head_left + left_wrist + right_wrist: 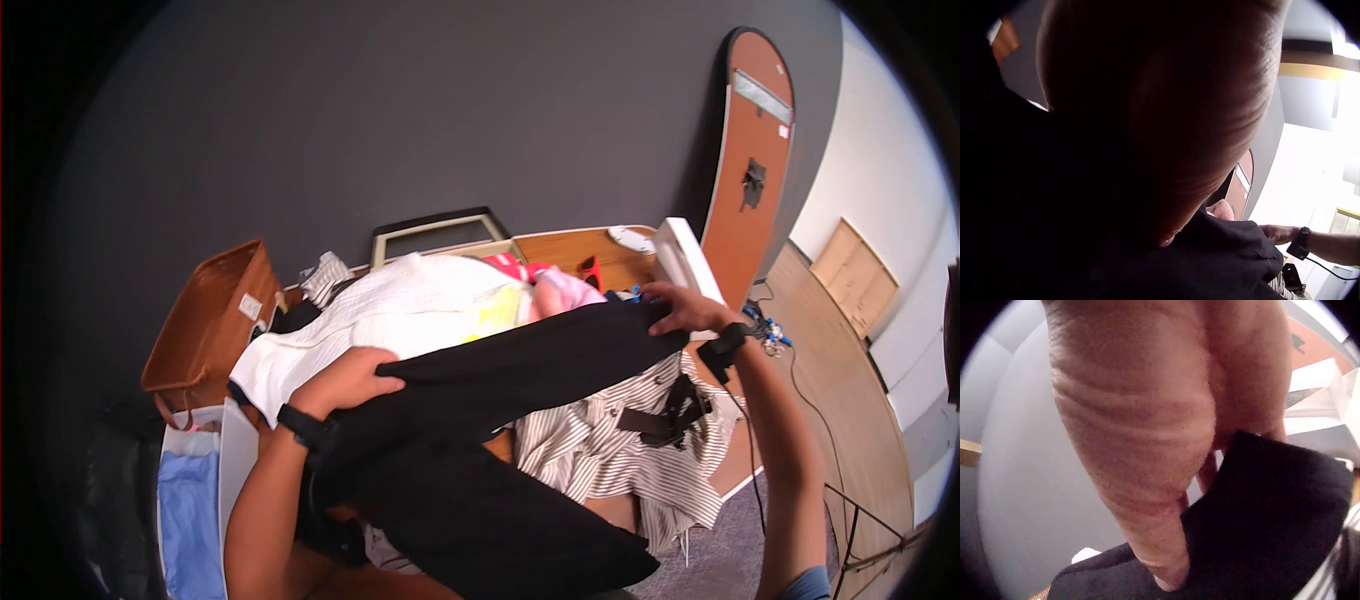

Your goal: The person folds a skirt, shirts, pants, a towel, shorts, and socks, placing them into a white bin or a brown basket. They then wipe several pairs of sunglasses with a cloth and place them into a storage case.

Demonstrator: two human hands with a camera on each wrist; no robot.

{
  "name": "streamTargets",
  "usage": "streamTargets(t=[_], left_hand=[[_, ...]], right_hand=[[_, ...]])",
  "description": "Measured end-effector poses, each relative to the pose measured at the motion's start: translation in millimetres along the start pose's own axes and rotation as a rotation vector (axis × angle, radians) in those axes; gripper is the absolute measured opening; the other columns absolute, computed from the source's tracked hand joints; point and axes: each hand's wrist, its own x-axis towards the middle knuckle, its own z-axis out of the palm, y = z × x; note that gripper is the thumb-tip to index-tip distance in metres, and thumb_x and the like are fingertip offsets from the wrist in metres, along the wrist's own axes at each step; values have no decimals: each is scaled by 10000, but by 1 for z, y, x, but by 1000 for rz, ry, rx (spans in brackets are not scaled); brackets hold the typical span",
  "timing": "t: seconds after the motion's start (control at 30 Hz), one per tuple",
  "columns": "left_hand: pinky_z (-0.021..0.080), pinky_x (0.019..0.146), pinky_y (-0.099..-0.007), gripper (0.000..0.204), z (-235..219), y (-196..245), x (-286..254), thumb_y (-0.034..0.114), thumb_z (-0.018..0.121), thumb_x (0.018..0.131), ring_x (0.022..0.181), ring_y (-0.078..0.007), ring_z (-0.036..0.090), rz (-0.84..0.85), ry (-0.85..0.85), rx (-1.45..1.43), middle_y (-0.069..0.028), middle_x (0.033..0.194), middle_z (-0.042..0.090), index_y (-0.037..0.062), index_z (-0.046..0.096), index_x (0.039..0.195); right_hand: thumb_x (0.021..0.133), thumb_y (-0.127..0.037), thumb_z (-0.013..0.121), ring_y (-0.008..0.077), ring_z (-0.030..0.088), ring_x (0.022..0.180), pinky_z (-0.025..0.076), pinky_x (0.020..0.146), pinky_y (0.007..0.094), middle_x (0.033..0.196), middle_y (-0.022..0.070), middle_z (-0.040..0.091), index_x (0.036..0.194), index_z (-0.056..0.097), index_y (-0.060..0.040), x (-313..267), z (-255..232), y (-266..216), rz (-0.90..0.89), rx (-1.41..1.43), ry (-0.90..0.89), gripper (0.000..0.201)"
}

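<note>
Black trousers (560, 365) hang slanted over a garment-strewn table (560, 248), their legs apart. A person's left hand (352, 382) grips the upper edge, most fingers hidden; the right hand (688, 308) clamps one leg's end between thumb and fingers. The step appears to be spreading them; moving them evenly would call for both grips. A striped garment (590, 440) lies beneath, a brown basket (205, 315) beyond.

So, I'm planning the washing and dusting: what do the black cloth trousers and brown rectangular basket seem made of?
Black trousers: matte fabric, perhaps cotton, draping softly without shine. Brown basket: wicker or an imitation, faintly glossy, with a thick, textured-looking rim.
</note>
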Motion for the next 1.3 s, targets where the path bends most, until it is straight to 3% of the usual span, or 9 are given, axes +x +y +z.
streamTargets(t=[0.27,0.57,0.73,0.83,0.93,1.03,1.1,1.17,1.3], left_hand=[[489,848,-372,318,1,3,-8,201,695,828,950,-369,628,-34,11,-29,-220,987,666,-35,650,1036],[482,839,-358,287,5,-5,-10,180,703,833,929,-334,623,20,67,-10,-193,975,661,-28,656,1025],[472,836,-356,265,-2,-1,-16,161,700,824,929,-328,607,20,89,24,-181,968,637,-22,640,1007],[467,812,-346,196,-10,3,-27,92,697,797,893,-311,590,58,139,27,-148,924,599,-7,617,946],[459,772,-352,153,-15,3,-39,-73,622,718,861,-308,573,99,259,8,-115,845,553,8,583,841],[438,743,-323,175,-13,0,-65,-123,565,661,840,-300,548,190,438,58,-117,825,520,-4,553,789],[419,762,-344,229,-9,-2,-85,-152,505,588,860,-326,525,182,477,83,-124,819,511,6,529,752],[392,809,-367,230,-4,-7,-103,-143,510,586,878,-318,513,164,473,204,-108,815,522,34,518,733],[375,821,-362,215,9,-16,-129,-126,532,601,902,-295,490,120,328,343,-86,838,495,53,493,713]], right_hand=[[688,-150,782,249,565,1072,429,967,347,1114,100,604,1112,612,-50,29,8,9,-27,-69,-60,468],[744,-163,738,205,577,1033,465,912,342,1135,75,590,1174,617,-41,28,6,0,208,225,-401,463],[761,-203,735,255,526,1138,390,1010,340,1177,118,563,1122,623,-24,-6,-15,-13,6,-166,-35,419],[719,-142,695,227,620,820,488,785,341,846,110,641,990,634,-16,-56,-32,-77,128,-198,94,305],[668,-102,670,161,556,607,452,575,301,641,58,550,776,568,-17,-115,-35,-140,36,-203,57,170],[624,-155,702,234,604,689,465,611,336,772,86,617,771,612,-45,-185,0,-186,-143,-153,-89,205],[720,-198,714,290,644,877,524,767,353,996,128,643,1007,634,-44,-205,50,-200,-589,-229,-425,335],[784,-215,647,320,642,941,534,806,394,1068,172,635,1212,544,-48,-222,131,-202,-622,-291,-664,471],[777,-153,613,346,664,898,548,741,404,986,186,661,1231,533,-24,-230,213,-201,-445,-391,-806,478]])
